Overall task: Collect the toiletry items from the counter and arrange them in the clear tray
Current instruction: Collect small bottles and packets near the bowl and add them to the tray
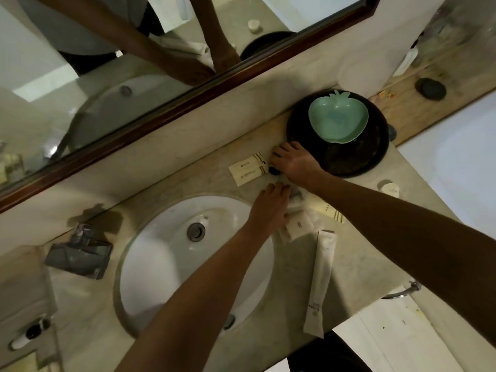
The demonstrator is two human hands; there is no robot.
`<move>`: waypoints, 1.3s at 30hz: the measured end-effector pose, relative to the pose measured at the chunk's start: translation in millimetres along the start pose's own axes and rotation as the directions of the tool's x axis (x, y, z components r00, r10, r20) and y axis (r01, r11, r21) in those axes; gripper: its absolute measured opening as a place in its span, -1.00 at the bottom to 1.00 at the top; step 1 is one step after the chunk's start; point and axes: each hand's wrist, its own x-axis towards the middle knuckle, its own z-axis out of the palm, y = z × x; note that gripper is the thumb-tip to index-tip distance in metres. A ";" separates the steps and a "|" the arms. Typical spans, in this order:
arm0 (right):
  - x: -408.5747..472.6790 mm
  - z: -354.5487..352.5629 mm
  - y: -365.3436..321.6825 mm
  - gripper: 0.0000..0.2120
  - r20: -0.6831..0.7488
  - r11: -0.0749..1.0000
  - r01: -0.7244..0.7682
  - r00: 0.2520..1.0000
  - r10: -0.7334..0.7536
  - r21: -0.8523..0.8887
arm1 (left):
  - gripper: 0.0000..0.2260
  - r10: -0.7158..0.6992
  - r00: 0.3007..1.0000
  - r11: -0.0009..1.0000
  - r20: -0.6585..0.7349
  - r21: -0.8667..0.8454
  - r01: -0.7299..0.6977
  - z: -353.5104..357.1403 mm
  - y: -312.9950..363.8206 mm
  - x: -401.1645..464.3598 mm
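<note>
Two bare forearms reach across a marble counter (349, 285). Left hand (269, 204), fingers flat and released, rests on small wrapped toiletries (298, 226) just right of the white sink (161, 253). Right hand (291, 162) curls over a dark-capped item; its grasp cannot be told. Two cream boxes (248, 169) lie just left of it, a long sachet (320, 283) nearer.

Counter (362, 264): pale beige, faint marbling. Basin (161, 259): white. Round tray (357, 157), right of centre: black. Apple-shaped dish (338, 119): mint green. Sachets (248, 169): cream, dark print. Mirror frame (161, 116): dark red-brown.
</note>
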 end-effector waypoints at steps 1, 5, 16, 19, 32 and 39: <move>0.1 -0.1 -1.7 -0.63 0.011 1.000 0.010 1.000 -0.009 -0.008 | -0.38 -0.006 1.000 1.000 0.003 -0.002 0.006 1.2 0.6 0.1; -13.2 -3.3 -8.1 -0.66 -0.006 0.999 -0.045 0.999 0.045 0.026 | -0.51 -0.045 0.999 0.994 -0.008 -0.097 0.045 0.9 -8.2 -12.9; -29.6 -48.6 -140.8 -0.65 -0.011 0.946 -0.006 1.000 0.010 0.323 | -0.69 -0.314 0.949 0.883 -0.026 -0.376 0.282 -25.3 -80.6 -189.7; -25.2 -58.9 -207.8 -0.67 -0.045 0.900 0.041 0.999 -0.024 0.434 | -0.64 -0.398 0.917 0.846 0.021 -0.377 0.376 -23.3 -112.1 -257.9; 15.7 -87.5 -515.7 -0.71 -0.068 0.836 0.264 0.962 -0.264 0.482 | -0.50 -0.635 0.772 0.758 -0.008 -0.197 0.622 -37.5 -307.7 -566.5; 23.9 -82.2 -579.7 -0.66 -0.022 0.830 0.258 0.958 -0.285 0.495 | -0.56 -0.646 0.763 0.761 -0.021 0.061 0.646 -28.1 -400.4 -647.9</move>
